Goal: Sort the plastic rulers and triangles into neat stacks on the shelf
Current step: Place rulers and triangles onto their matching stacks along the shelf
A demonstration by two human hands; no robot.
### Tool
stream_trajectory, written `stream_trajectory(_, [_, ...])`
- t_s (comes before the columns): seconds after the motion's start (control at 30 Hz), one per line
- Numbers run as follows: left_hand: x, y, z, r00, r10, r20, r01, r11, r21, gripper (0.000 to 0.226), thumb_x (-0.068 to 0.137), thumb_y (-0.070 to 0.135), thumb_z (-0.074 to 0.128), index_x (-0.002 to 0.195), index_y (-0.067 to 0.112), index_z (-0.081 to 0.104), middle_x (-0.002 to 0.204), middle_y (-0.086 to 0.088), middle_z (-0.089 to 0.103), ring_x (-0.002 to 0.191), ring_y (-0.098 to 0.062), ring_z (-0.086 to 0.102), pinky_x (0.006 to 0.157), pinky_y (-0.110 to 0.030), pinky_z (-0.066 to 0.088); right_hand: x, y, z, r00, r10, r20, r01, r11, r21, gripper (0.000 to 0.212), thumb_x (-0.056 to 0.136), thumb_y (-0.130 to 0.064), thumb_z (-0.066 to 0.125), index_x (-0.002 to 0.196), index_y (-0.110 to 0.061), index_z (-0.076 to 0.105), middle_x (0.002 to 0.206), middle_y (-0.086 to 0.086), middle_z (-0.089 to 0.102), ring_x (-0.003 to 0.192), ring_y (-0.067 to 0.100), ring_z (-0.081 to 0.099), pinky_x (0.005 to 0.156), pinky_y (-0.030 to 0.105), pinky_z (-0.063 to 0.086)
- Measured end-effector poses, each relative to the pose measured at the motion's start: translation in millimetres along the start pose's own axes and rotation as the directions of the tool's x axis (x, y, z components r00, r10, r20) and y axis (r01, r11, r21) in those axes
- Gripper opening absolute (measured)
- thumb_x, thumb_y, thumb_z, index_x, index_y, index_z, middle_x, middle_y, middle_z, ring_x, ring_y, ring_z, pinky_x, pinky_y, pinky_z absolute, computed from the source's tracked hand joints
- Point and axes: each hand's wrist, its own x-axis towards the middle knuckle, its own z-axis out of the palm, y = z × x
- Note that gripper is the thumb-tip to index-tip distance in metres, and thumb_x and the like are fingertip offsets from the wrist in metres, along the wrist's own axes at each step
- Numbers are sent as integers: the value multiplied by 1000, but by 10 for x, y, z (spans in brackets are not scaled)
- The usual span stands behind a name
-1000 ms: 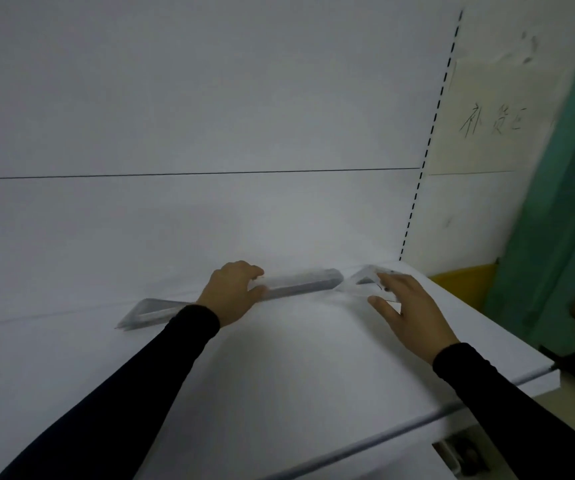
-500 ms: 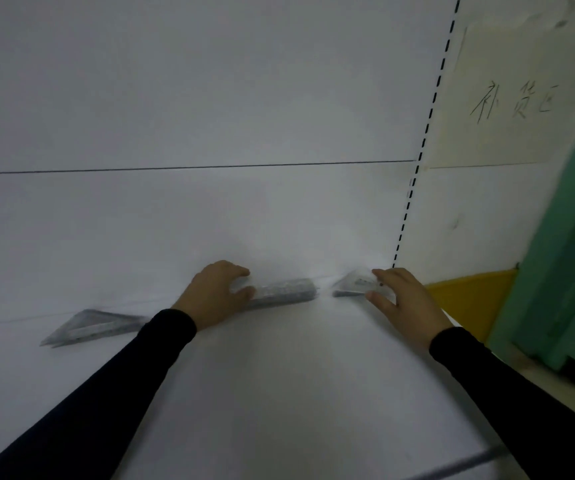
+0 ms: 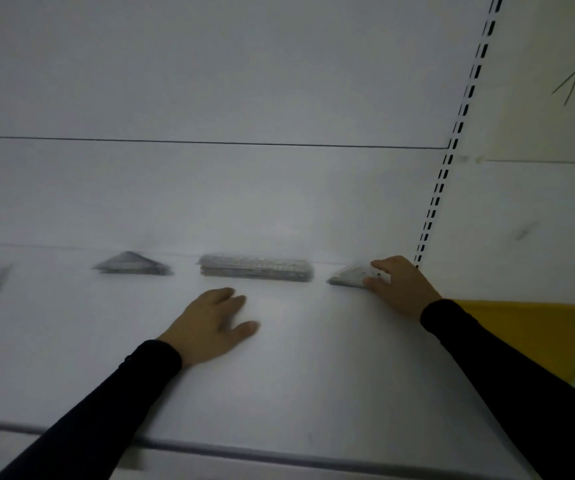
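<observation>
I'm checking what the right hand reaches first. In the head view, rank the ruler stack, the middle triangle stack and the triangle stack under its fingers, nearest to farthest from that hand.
1. Right triangle stack, touched by the right hand.
2. Ruler stack, centre.
3. Middle triangle stack, further left.

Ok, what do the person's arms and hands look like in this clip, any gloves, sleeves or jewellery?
Both arms wear long, plain black sleeves: the left sleeve and the right sleeve each end at the wrist in a snug cuff. The left hand and right hand are bare, with no gloves. No rings, watch or markings are visible, though the picture is blurred.
</observation>
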Motion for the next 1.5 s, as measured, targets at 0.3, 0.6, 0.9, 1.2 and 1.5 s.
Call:
stream_trajectory(0.3, [-45, 63, 23, 999, -41, -19, 43, 997, 63, 123, 47, 99, 4, 144, 29, 34, 155, 3, 24, 142, -11, 18, 114, -24, 12, 30, 48, 28, 1000, 13, 10, -14, 999, 48, 37, 87, -49, 51, 103, -16, 54, 100, -3, 54, 101, 19, 48, 81, 25, 35])
stream_trajectory(0.6, [-63, 115, -13, 998, -35, -48, 35, 999, 13, 81, 76, 77, 42, 141, 29, 41, 152, 6, 29, 140, -8, 22, 112, -20, 13, -265, -236, -29, 967, -209, -148, 207, 978, -24, 50, 92, -36, 55, 134, -10, 47, 135, 6, 47, 123, 19, 45, 97, 18, 29])
stream_trajectory(0.9, [-533, -195, -454, 977, -129, -170, 141, 988, 57, 82, 76, 78, 30, 139, 27, 45, 148, 5, 38, 137, -8, 28, 108, -17, 15, -282, -993, 327, 852, -520, -68, 509, 851, -126, 67, 87, -56, 36, 130, -7, 53, 133, 12, 54, 124, 26, 50, 104, 29, 31])
stream_trajectory(1.2, [-1398, -1133, -993, 876, -289, -385, 341, 937, 73, 81, 78, 72, 25, 135, 20, 50, 141, 2, 48, 132, -14, 38, 107, -22, 24, -296, -2192, 1020, 758, -652, 25, 651, 754, -86, 85, 81, -72, 17, 143, -18, 36, 149, 3, 35, 139, 17, 30, 112, 27, 21])
stream_trajectory(1.5, [-2277, -2501, -1507, 827, -342, -447, 395, 918, 29, 59, 92, 58, 40, 138, 21, 46, 142, 2, 45, 132, -13, 35, 107, -23, 23, -409, -3802, 1937, 719, -689, 91, 693, 721, -24, 62, 94, -53, 39, 146, -20, 29, 153, 0, 28, 141, 12, 24, 111, 20, 18])
